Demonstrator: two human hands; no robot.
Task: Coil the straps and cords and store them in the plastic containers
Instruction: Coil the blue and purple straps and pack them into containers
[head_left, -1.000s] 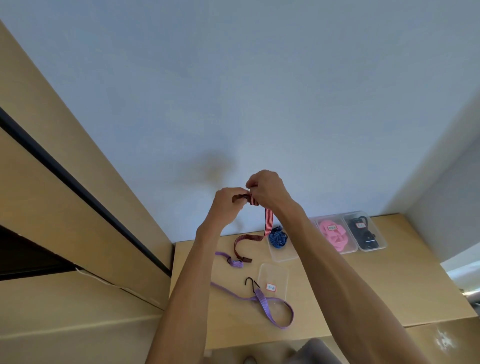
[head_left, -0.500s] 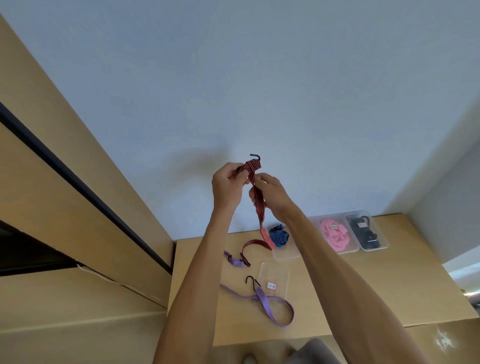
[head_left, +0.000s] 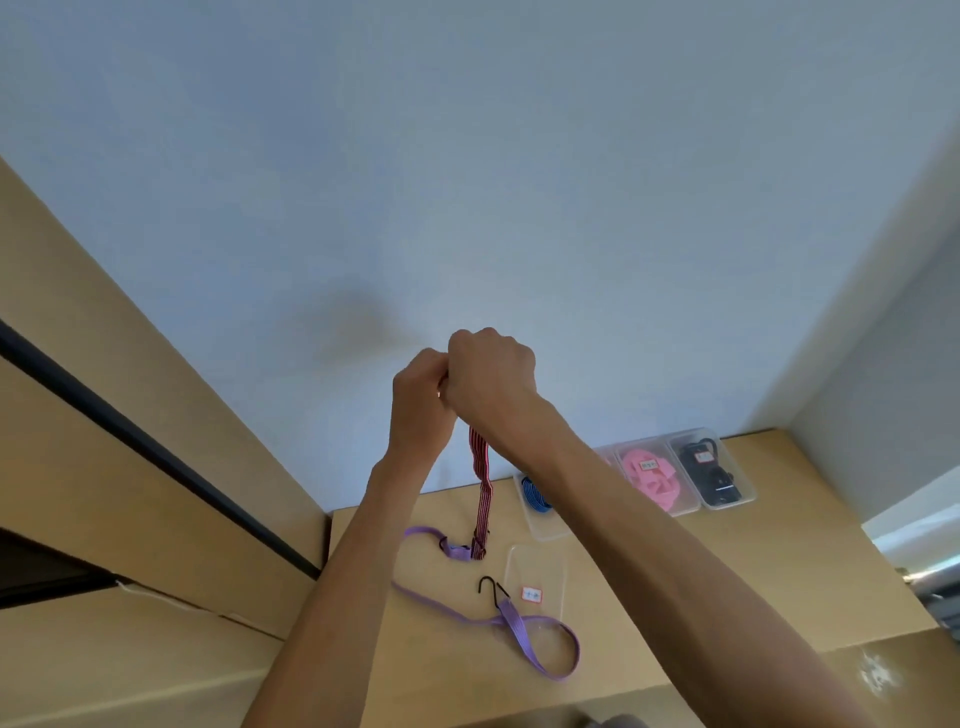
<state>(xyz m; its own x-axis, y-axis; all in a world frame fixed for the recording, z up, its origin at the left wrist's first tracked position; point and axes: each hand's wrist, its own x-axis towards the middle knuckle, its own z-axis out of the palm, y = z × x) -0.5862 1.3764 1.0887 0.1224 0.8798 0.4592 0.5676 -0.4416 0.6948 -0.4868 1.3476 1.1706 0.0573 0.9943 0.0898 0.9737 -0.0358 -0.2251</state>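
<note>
Both my hands are raised in front of the wall, pressed together. My left hand (head_left: 420, 399) and my right hand (head_left: 491, 375) both grip the upper end of a red striped strap (head_left: 483, 488), whose top is hidden inside the fists. The strap hangs straight down, and its lower end reaches the wooden table (head_left: 675, 582) beside a purple strap (head_left: 519, 626) with a black hook (head_left: 491, 587). An empty clear container (head_left: 537, 584) lies near the hook.
A row of clear containers stands at the back of the table: one with a blue coil (head_left: 535, 493), one with a pink strap (head_left: 652, 475), one with a black strap (head_left: 711, 470). Wooden cabinet panels (head_left: 130, 467) rise on the left.
My hands closed together over the strap's top, hiding the hook end that stuck up before. The strap now hangs straighter, its lower end drawn up from a loop on the table.
</note>
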